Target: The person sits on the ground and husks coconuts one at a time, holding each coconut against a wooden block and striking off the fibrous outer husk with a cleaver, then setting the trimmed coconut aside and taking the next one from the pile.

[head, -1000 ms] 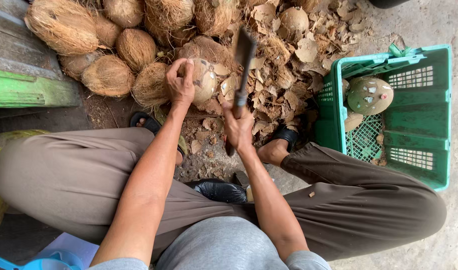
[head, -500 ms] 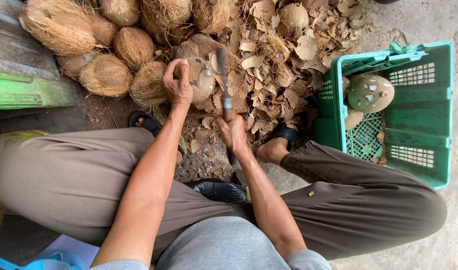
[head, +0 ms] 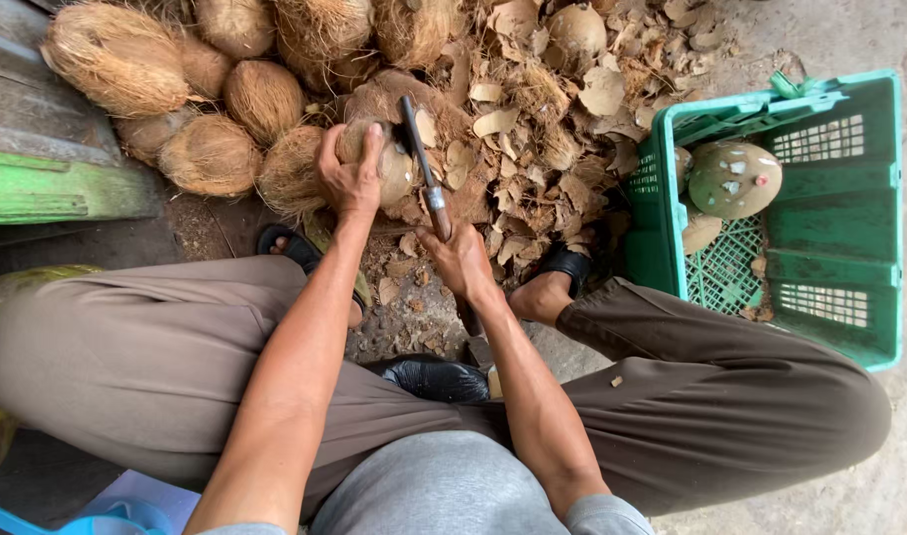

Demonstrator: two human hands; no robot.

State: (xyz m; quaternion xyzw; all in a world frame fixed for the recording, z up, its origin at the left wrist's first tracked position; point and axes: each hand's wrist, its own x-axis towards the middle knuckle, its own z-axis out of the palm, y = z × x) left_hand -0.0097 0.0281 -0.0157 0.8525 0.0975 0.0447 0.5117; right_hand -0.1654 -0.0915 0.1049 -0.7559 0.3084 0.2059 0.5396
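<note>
My left hand [head: 349,176] grips a partly peeled coconut [head: 392,170] held down on the ground between my feet. My right hand [head: 460,256] is closed on the handle of a long knife [head: 421,168], whose dark blade lies against the right side of that coconut. Brown husk chips [head: 533,188] are scattered around and beyond it.
Several hairy unpeeled coconuts [head: 216,149] are piled at the upper left beside a green wooden ledge [head: 47,188]. A green plastic crate [head: 830,228] at the right holds a peeled coconut [head: 734,178]. My sandalled feet [head: 563,272] and brown-trousered knees flank the spot.
The knife, raised above the coconut a second ago, has come down and left onto its side. My left hand has kept hold of the coconut.
</note>
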